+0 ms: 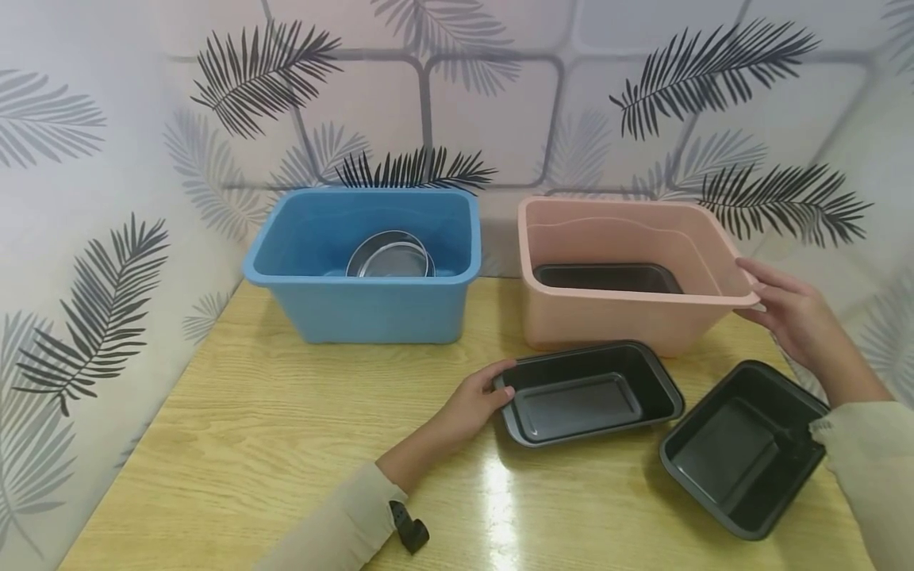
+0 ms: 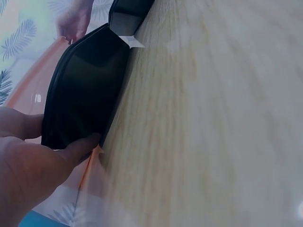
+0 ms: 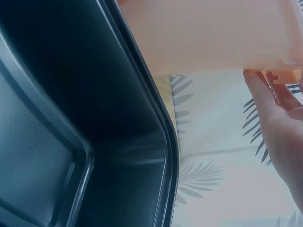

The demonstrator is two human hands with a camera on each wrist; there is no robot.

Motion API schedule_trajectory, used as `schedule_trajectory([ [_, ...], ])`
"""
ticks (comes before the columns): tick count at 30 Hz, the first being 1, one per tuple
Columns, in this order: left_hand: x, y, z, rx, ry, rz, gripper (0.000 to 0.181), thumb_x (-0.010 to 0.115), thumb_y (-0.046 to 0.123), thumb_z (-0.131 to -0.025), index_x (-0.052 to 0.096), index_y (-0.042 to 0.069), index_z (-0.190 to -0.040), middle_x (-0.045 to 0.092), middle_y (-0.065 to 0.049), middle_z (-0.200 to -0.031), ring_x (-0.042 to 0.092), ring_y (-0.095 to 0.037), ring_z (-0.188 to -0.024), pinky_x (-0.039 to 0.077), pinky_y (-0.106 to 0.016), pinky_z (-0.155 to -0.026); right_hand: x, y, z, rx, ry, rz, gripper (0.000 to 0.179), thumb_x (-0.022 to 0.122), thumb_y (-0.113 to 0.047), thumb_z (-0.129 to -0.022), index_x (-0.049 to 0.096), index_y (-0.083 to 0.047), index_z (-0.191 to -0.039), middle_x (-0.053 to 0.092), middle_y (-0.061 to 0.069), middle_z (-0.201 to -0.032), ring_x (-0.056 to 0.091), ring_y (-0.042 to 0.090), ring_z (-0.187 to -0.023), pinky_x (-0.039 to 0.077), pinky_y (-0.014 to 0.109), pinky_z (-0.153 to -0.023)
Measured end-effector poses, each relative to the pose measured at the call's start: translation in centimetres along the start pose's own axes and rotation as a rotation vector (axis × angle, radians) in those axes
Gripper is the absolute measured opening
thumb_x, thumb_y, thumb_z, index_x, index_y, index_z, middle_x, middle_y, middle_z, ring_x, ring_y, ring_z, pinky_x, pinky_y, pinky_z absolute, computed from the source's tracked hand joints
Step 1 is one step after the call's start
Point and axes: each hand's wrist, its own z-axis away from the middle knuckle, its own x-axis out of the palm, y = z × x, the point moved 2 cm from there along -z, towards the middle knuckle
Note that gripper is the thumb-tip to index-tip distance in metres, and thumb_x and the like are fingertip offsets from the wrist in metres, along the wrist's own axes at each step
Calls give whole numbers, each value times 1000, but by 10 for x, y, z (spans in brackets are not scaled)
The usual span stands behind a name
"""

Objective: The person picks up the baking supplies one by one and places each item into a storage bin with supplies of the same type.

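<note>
My left hand (image 1: 480, 398) pinches the left end of a black loaf pan (image 1: 578, 404), which is tilted in front of the pink plastic bin (image 1: 593, 313). In the left wrist view, the thumb lies on one side of this pan (image 2: 85, 90) and fingers on the other. My right hand (image 1: 793, 317) grips the right-hand rim of the pink bin; the right wrist view shows fingertips at the rim's edge (image 3: 284, 75). Another dark pan (image 1: 593, 277) lies inside that bin, partly hidden by its front wall. A squarish black pan (image 1: 743, 444) sits below my right forearm.
A blue plastic bin (image 1: 378, 313) stands at the back left, holding round metal tins (image 1: 393, 258). Behind both bins is a leaf-patterned backdrop (image 1: 493, 119). The wood-grain table (image 1: 286, 412) extends to the left and front.
</note>
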Motion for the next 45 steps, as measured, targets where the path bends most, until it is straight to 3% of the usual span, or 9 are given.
schedule_trajectory([
  [4,1,-1,-1,-20,-48,116,51,54,10,-104,45,20,-153,38,-13,-160,43,-33,-143,47,-44,-111,0,1,0,-5,-3,-10,52,47,-11,-107,34,-9,-157,31,-3,-165,60,-2,-118,59,19,-85],
  [8,2,-1,-1,-66,-84,296,54,49,-1,-103,42,15,-154,48,-20,-151,57,-38,-129,57,-38,-97,-1,1,0,-16,-11,-18,52,46,-9,-107,35,-8,-157,34,-3,-163,60,-1,-118,59,20,-85],
  [10,2,0,-1,-77,-82,329,55,49,-2,-102,43,15,-154,50,-21,-148,61,-36,-123,60,-35,-91,0,1,0,-17,-12,-20,51,46,-8,-107,35,-8,-157,35,-3,-162,60,-1,-118,59,20,-85],
  [15,0,2,-1,-65,-70,315,56,51,-2,-101,44,17,-154,55,-19,-144,66,-28,-109,60,-28,-80,0,1,0,-24,-16,-15,51,46,-7,-106,35,-7,-157,37,-4,-161,60,0,-119,59,20,-85],
  [21,-8,5,0,-71,-66,345,56,51,-3,-101,45,16,-153,51,-21,-147,63,-35,-120,61,-35,-88,-1,1,0,-29,-18,9,52,45,-8,-107,34,-7,-157,36,-2,-161,60,0,-119,59,20,-85],
  [26,-17,14,3,-71,-60,340,56,50,-3,-101,45,17,-153,48,-22,-150,60,-34,-124,61,-34,-87,-1,0,1,-36,-11,9,52,46,-8,-107,34,-7,-157,39,-3,-160,60,-1,-118,59,20,-85],
  [33,-29,34,7,-47,-72,277,57,50,-4,-101,45,16,-153,45,-20,-153,58,-34,-127,60,-40,-92,1,1,0,-60,-20,-26,53,45,-3,-106,33,-4,-157,47,-3,-152,61,1,-119,59,21,-85],
  [39,-36,51,12,-34,-110,246,56,52,-2,-101,46,19,-153,43,-13,-156,59,-29,-125,60,-39,-91,0,1,0,-45,-11,-15,55,46,-4,-106,29,-6,-158,39,-2,-160,61,0,-118,59,20,-85],
  [45,-41,78,12,4,-161,219,55,51,-1,-102,47,19,-152,48,-15,-149,64,-28,-115,61,-41,-91,-1,2,0,-30,-1,0,56,47,-8,-106,28,-7,-159,32,0,-164,61,-1,-117,59,19,-85],
])
